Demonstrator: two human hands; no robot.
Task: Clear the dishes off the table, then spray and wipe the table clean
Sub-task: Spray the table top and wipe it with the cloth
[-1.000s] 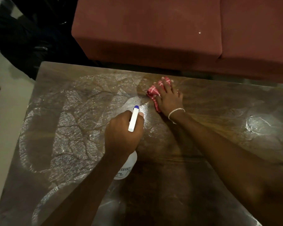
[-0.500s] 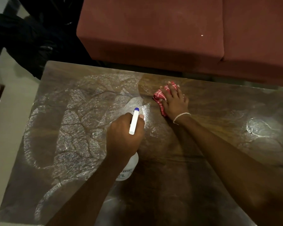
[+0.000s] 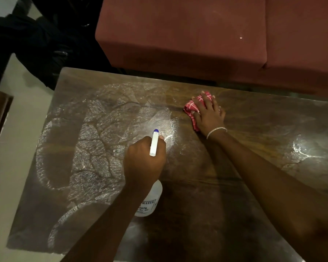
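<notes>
Pretty dim overall, lit from above. Harsh glare off the wet table (image 3: pixel 263 140) near the middle, murky corners, slight wide-angle bend at edges, kinda soft.
</notes>
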